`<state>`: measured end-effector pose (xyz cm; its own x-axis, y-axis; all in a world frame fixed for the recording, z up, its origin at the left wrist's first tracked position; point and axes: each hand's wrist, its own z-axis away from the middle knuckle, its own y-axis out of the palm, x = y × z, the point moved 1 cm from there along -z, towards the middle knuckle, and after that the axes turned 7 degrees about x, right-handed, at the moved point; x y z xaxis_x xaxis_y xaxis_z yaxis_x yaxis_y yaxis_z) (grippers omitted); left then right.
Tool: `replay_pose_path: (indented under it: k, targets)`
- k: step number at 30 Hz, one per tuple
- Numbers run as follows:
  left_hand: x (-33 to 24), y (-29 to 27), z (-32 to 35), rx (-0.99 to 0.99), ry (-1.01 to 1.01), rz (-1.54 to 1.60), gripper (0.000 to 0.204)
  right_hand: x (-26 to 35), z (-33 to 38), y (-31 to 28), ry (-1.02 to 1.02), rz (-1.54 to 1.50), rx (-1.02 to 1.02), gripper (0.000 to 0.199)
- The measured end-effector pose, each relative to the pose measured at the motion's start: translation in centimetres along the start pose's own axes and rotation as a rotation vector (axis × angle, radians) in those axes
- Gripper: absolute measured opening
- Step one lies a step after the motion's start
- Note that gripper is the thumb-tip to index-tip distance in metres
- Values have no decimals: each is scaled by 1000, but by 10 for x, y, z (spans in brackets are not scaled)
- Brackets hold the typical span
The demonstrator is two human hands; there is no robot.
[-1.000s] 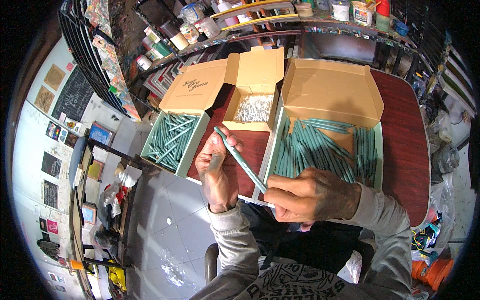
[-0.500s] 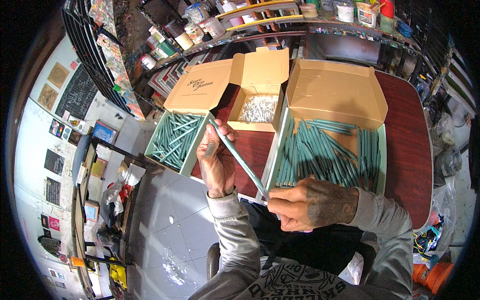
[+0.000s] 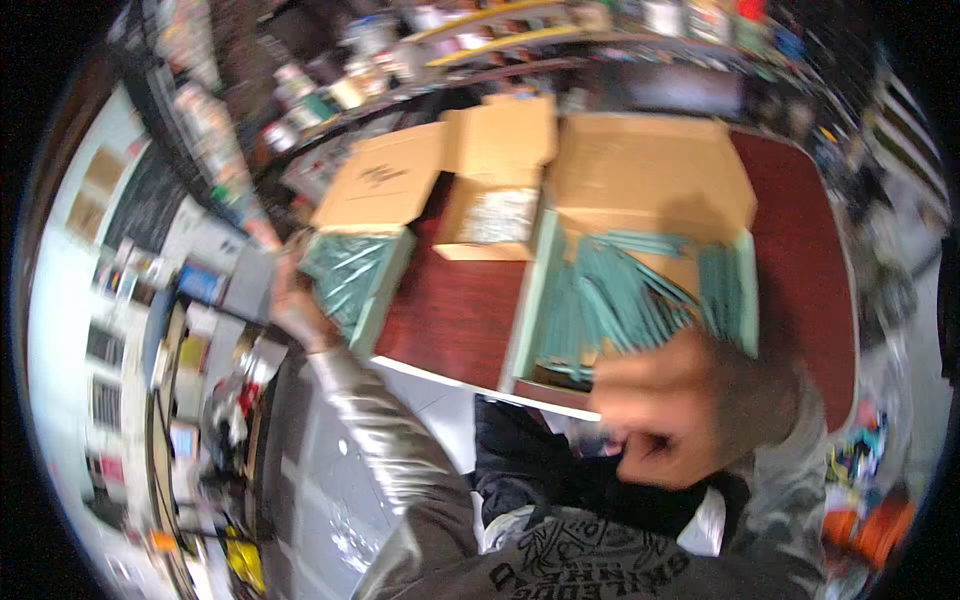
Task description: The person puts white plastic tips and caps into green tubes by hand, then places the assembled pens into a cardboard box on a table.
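My left hand is at the outer side of the left open carton, which holds a heap of slim teal pen-like sticks. Motion smears its fingers, and whether a stick is in them does not show. Closer to me, my right hand hovers over the near edge of the right open carton, its fingers curled. Blur hides whatever they may hold. More teal sticks lie in that carton, some fanned and some lined up at its right side.
A small brown box of tiny white pieces stands between the cartons on the dark red table. Raised lids lean behind all three boxes. Beyond runs a shelf crowded with jars and bottles. An orange object sits at lower right.
My left hand has swung left from the middle to the left carton. The teal stick that both hands held no longer shows between them. My right hand has moved right, and the view has shifted.
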<state>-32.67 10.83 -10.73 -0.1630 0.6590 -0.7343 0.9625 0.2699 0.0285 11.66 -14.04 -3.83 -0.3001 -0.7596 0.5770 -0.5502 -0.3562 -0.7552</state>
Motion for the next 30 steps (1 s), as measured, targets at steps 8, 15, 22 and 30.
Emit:
replay_pose_path:
  k: [8,15,22,30]
  targets:
    - [168,-115,-92,365,-422,-130,36,55,289,-57,922,186,-604,16]
    - [175,-90,-100,403,-360,-321,38,66,646,255,1774,122,-505,23]
    - [33,29,-1,680,433,-1052,49,115,677,481,2102,-38,-384,42]
    - [-122,48,165,584,572,-1103,64,97,589,371,2393,120,184,74]
